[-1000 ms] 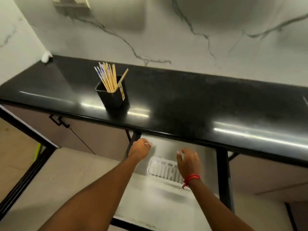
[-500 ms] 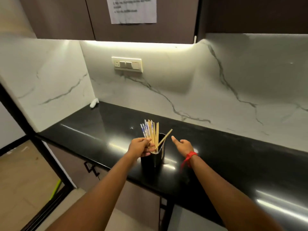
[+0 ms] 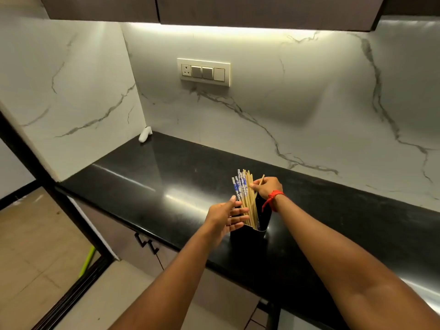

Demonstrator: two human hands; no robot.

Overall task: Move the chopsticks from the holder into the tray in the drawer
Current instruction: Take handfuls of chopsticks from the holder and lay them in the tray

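Observation:
A black square holder stands near the front edge of the black countertop. A bunch of chopsticks stands in it, some plain wood, some with blue-and-white tops. My right hand, with a red band at the wrist, is closed on one wooden chopstick that leans out to the right of the bunch. My left hand has its fingers spread and rests against the left side of the holder and the chopstick shafts. The drawer and tray are out of view.
A small white object lies in the back left corner of the counter. A switch panel is on the marble wall, dark upper cabinets above. Below the counter are cabinet doors with black handles.
The view rose from the drawer and tray below to the counter. Both hands moved up to the holder; the right hand took hold of the leaning chopstick and the left hand opened beside the holder.

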